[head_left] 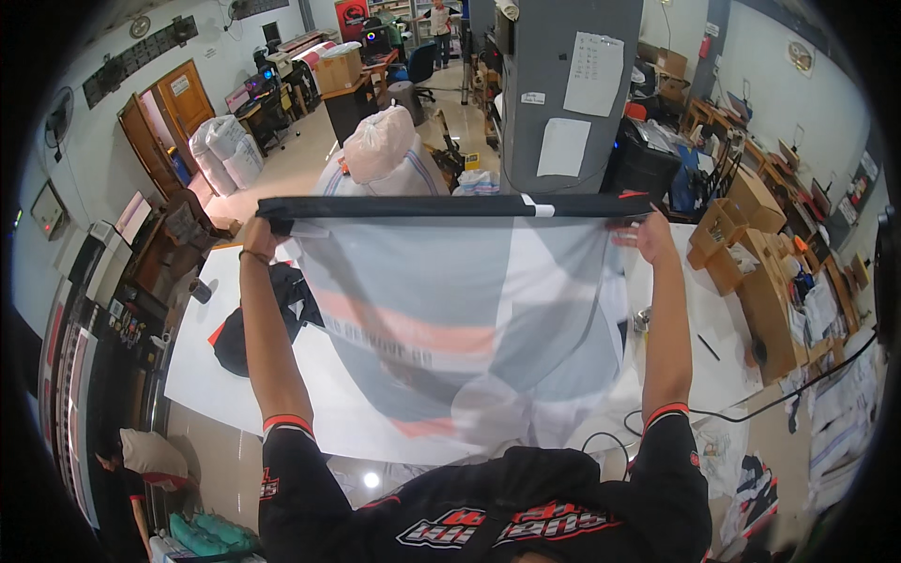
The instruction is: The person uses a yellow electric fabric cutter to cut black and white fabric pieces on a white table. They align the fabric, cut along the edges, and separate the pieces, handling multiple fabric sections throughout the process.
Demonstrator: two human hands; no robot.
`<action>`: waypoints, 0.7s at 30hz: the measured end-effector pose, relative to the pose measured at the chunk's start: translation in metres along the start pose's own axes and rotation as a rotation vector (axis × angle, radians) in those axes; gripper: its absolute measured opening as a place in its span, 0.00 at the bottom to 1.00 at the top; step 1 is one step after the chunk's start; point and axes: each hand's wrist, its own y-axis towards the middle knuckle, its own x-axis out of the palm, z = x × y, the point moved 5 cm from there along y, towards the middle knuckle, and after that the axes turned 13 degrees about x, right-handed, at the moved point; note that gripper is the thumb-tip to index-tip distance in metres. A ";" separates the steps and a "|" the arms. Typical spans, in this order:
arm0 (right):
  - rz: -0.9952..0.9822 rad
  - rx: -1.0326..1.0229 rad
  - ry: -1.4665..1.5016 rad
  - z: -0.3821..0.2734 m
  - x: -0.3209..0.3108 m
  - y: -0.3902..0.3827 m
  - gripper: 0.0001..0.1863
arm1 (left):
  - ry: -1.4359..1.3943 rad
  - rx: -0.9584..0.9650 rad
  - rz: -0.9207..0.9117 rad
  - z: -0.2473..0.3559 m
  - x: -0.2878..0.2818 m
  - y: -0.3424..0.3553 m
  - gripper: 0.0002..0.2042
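A large piece of thin cloth (413,281), pale grey with faint orange stripes showing through, is stretched out above the table in front of me. Along its top runs a black band with a white patch and a small red mark. My left hand (263,240) grips the band's left end, fingers closed. At the opposite end, my right hand (651,236) pinches the upper right corner, some fingers extended behind the cloth. The lower part hangs down, blurred by motion. Beside my left forearm, black clothing (246,333) with a bit of red lies crumpled on the table.
The white table (202,352) carries a dark cup (199,290) at left and a black pen (709,347) at right. Cardboard boxes (779,300) line its right side. A black cable (779,402) crosses the near right. Stuffed sacks (380,145) and a grey pillar (554,84) stand beyond.
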 end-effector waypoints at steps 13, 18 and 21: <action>0.141 -0.638 -0.210 -0.052 -0.093 -0.168 0.19 | 0.784 1.056 0.279 0.213 -0.002 -0.240 0.26; 0.227 -0.506 -0.635 0.046 -0.128 -0.163 0.24 | 0.732 0.565 0.292 0.083 -0.087 -0.323 0.20; 0.286 -0.380 -0.658 0.108 -0.129 -0.136 0.29 | 0.936 0.505 0.218 0.016 -0.100 -0.343 0.20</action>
